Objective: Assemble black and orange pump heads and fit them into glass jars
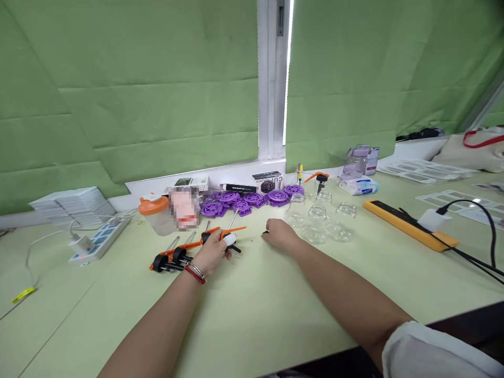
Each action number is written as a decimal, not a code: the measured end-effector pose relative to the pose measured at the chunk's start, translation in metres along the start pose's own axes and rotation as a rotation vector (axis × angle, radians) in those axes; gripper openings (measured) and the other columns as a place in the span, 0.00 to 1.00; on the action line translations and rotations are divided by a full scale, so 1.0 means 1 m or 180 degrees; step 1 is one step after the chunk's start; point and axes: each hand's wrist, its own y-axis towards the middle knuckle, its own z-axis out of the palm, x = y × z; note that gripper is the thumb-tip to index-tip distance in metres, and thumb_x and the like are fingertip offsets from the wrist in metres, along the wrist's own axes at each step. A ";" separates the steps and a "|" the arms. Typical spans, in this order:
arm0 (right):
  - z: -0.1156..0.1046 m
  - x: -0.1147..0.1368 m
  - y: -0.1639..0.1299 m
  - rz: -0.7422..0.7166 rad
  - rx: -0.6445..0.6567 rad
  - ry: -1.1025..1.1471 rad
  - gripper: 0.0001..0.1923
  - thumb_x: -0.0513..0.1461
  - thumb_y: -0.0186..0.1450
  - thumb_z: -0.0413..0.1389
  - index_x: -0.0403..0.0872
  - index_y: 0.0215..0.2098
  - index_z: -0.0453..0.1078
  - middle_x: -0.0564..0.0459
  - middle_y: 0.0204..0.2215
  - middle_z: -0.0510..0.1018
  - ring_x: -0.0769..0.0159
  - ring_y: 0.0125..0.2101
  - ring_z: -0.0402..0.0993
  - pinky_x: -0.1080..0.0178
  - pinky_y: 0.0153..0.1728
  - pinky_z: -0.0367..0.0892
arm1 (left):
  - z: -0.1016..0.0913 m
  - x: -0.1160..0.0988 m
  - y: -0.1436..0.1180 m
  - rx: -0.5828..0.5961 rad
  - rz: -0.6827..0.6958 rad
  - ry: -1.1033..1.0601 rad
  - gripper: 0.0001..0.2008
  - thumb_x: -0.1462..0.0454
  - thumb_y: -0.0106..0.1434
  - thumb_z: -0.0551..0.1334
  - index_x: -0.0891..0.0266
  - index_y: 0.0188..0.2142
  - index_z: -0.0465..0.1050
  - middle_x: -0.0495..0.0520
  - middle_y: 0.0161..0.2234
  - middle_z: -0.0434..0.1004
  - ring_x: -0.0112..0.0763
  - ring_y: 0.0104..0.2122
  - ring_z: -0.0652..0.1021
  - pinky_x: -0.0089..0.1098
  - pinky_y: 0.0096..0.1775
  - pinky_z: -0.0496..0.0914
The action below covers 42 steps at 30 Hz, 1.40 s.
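Observation:
My left hand [213, 253] rests on the pale green table [275, 315] and grips an orange and black spray pump head [226, 236] with a thin tube. Two more pump heads [171, 259] lie just left of it. My right hand [279, 233] is closed, knuckles up, with a small dark piece [266, 232] at its fingertips. Several clear glass bottles [317, 216] stand just right of that hand. One bottle [321, 190] behind them carries an orange pump.
Purple plastic discs [252, 200] lie by the window sill with small boxes [268, 182]. An orange-lidded cup [154, 212] and a white power strip [100, 239] are at left. An orange power strip [409, 223] with a charger and black cable lies at right.

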 end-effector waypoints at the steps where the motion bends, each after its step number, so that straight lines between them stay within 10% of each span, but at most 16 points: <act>1: -0.001 0.000 -0.001 0.0055 0.0079 -0.0017 0.13 0.42 0.58 0.58 0.44 0.40 0.71 0.44 0.38 0.76 0.59 0.36 0.72 0.65 0.28 0.58 | 0.000 -0.001 0.000 -0.0001 0.0003 -0.0015 0.16 0.55 0.54 0.65 0.62 0.31 0.61 0.43 0.25 0.61 0.21 0.19 0.67 0.26 0.22 0.64; 9: -0.004 0.001 -0.002 0.0000 0.0031 0.0067 0.08 0.32 0.56 0.56 0.42 0.35 0.72 0.42 0.35 0.77 0.60 0.34 0.73 0.66 0.28 0.58 | 0.002 -0.007 -0.002 -0.0237 -0.0033 -0.0436 0.18 0.54 0.51 0.67 0.61 0.31 0.61 0.44 0.24 0.63 0.22 0.21 0.69 0.27 0.22 0.65; 16: 0.002 0.021 -0.020 -0.1548 -0.0051 0.0769 0.05 0.36 0.60 0.54 0.46 0.35 0.71 0.52 0.31 0.77 0.69 0.30 0.68 0.69 0.28 0.55 | 0.002 -0.014 -0.003 -0.0567 -0.0050 -0.0852 0.15 0.57 0.51 0.66 0.61 0.30 0.62 0.44 0.24 0.64 0.23 0.22 0.68 0.28 0.24 0.67; 42: 0.019 0.036 -0.036 -0.1647 -0.0288 0.1017 0.08 0.32 0.61 0.51 0.46 0.35 0.72 0.55 0.26 0.73 0.70 0.26 0.63 0.68 0.28 0.53 | 0.003 -0.011 -0.008 -0.0313 -0.0210 -0.0642 0.26 0.71 0.40 0.68 0.60 0.39 0.61 0.44 0.31 0.63 0.22 0.27 0.72 0.28 0.32 0.68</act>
